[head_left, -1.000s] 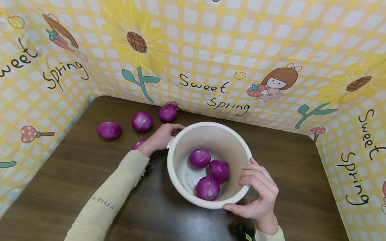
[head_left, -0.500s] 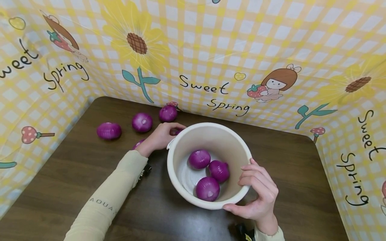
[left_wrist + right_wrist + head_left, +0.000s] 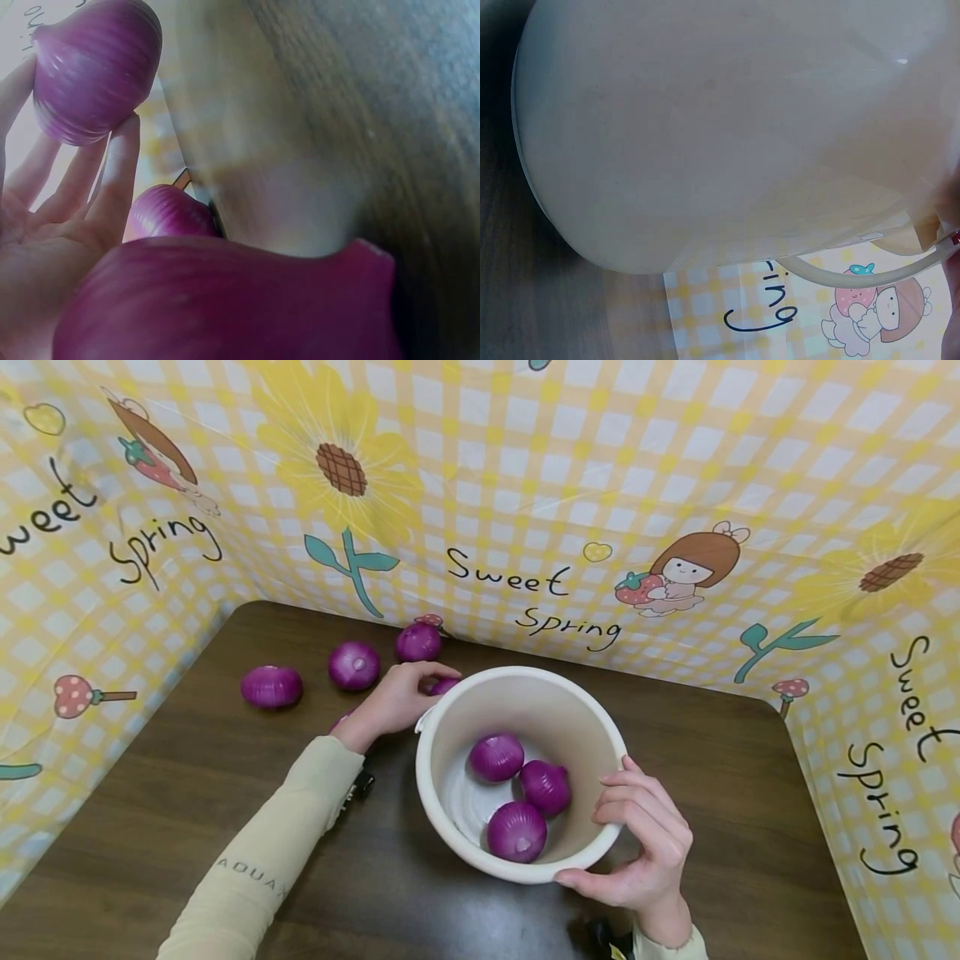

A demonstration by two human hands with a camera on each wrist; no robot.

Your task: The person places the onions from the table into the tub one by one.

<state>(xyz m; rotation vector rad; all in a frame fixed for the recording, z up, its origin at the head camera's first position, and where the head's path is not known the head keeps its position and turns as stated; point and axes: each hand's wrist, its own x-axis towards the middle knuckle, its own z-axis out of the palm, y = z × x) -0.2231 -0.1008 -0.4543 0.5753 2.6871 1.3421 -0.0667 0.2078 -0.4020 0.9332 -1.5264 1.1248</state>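
Observation:
In the head view my left hand [image 3: 401,697] is just left of the cream bucket [image 3: 517,878]. It pinches a red onion [image 3: 444,686], partly hidden by the hand and bucket rim; the left wrist view shows this onion [image 3: 97,71] at the fingertips. My right hand [image 3: 645,835] grips the bucket's right rim, thumb at the front and fingers over the edge. Inside the bucket lie three red onions, one at the back left [image 3: 497,757], one at the right [image 3: 546,787] and one nearest the front [image 3: 517,832].
More red onions lie on the brown table [image 3: 187,777]: one far left [image 3: 272,687], one in the middle [image 3: 354,666], one at the back [image 3: 418,643]. Another [image 3: 225,307] is mostly hidden under the left wrist. A patterned cloth [image 3: 510,485] walls the table's back and sides.
The left hand has risen slightly, and the onion it pinches shows more beside the bucket's rim. The right hand and the bucket have stayed nearly still.

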